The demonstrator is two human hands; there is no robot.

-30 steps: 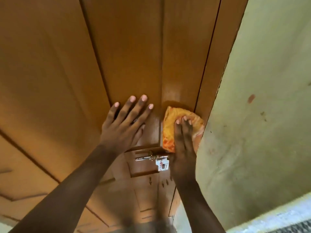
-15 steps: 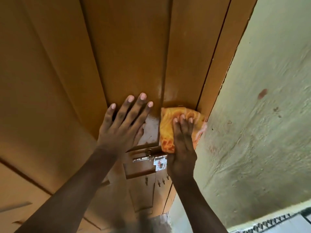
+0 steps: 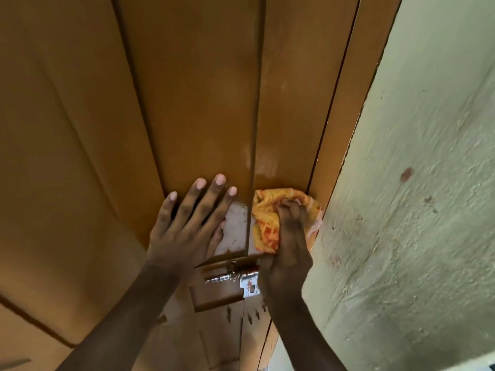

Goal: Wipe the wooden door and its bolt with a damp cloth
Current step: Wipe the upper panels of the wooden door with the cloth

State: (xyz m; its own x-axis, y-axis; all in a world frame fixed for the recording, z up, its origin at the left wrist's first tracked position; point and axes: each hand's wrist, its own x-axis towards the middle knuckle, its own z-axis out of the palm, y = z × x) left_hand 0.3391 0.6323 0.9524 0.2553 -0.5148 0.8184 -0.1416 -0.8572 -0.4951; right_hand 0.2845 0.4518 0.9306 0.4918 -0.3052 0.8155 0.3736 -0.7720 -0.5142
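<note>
The right hand (image 3: 288, 247) presses a bunched orange and yellow cloth (image 3: 267, 220) against the wooden door (image 3: 198, 103), on the narrow upright strip along the door's right edge, just beside the frame (image 3: 345, 124) and the pale green wall (image 3: 417, 210). Its fingers (image 3: 290, 207) are curled closed over the cloth, gripping a wad of it, probably so that the damp fabric stays packed under the palm and rubs firmly instead of sliding loose. The left hand (image 3: 187, 226) lies flat on the door panel to the left of the cloth, fingers spread open and holding nothing; it seems to brace the door so it does not swing under the pressure of wiping. The metal bolt (image 3: 235, 275) sits just below both hands, near the right wrist, and the cloth is not touching it. A pale sheen on the wood above the cloth suggests wet, freshly wiped surface, so the bolt likely comes next.
</note>
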